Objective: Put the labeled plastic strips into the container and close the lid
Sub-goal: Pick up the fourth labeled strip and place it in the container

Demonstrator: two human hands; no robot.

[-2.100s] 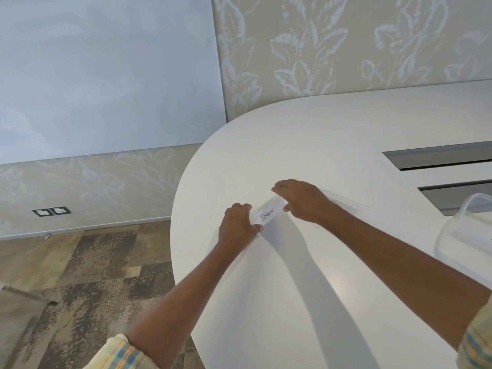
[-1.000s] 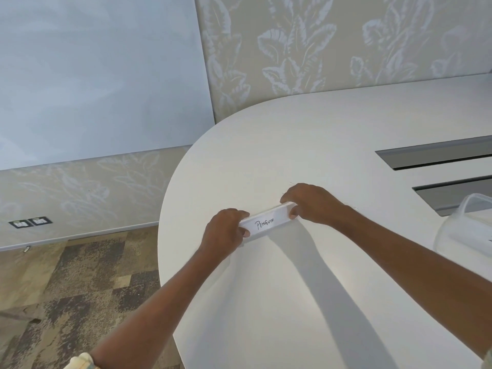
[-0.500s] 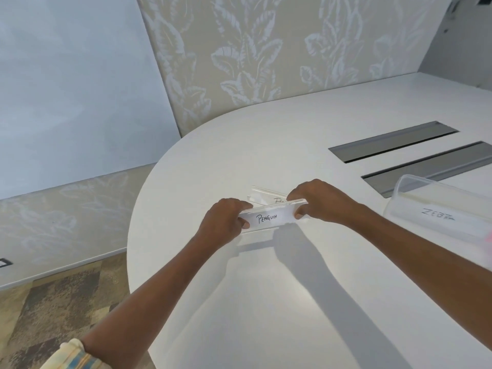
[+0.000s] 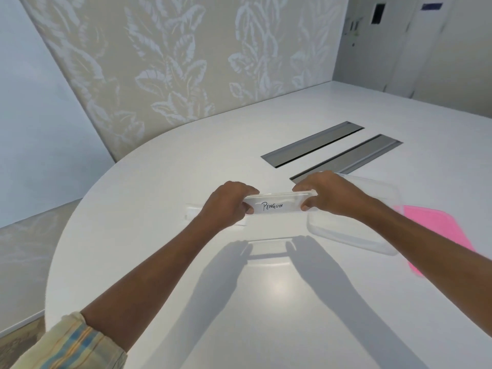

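Note:
A clear plastic strip labeled PENGUIN (image 4: pixel 275 205) is held level above the white table (image 4: pixel 266 302). My left hand (image 4: pixel 229 202) pinches its left end and my right hand (image 4: pixel 327 194) pinches its right end. Another clear strip (image 4: pixel 193 211) lies flat on the table, partly hidden behind my left hand. The clear plastic container (image 4: pixel 354 230) sits open on the table under and to the right of my right forearm, which hides part of it. A pink lid (image 4: pixel 436 233) lies flat beside the container on its right.
Two grey recessed cable slots (image 4: pixel 314 143) (image 4: pixel 351 157) cut into the table beyond my hands. The table's rounded edge (image 4: pixel 57 251) curves at the left, with floor below. A leaf-patterned wall (image 4: pixel 173 62) stands behind the table.
Both hands lifted the PENGUIN strip off the table and carried it right, toward the container. My view swung right, bringing the whole container and the pink lid into sight.

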